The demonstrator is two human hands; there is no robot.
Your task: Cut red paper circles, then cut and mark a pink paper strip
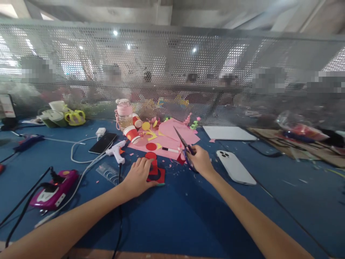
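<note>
Scissors (185, 144) are being held by the right hand (199, 160), while red pieces (154, 168) are being touched by the left hand (138, 177). Pink paper (169, 132) and a white phone (237, 169) are being supported by the blue table (161, 223).

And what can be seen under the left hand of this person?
Cut red paper pieces show partly from under the left hand. Whatever lies beneath its palm is covered and cannot be seen.

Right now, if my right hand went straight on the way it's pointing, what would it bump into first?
Probably the pink paper: your right hand points that way, with the scissors leading. I can't tell how high they are, so they might pass above it.
</note>
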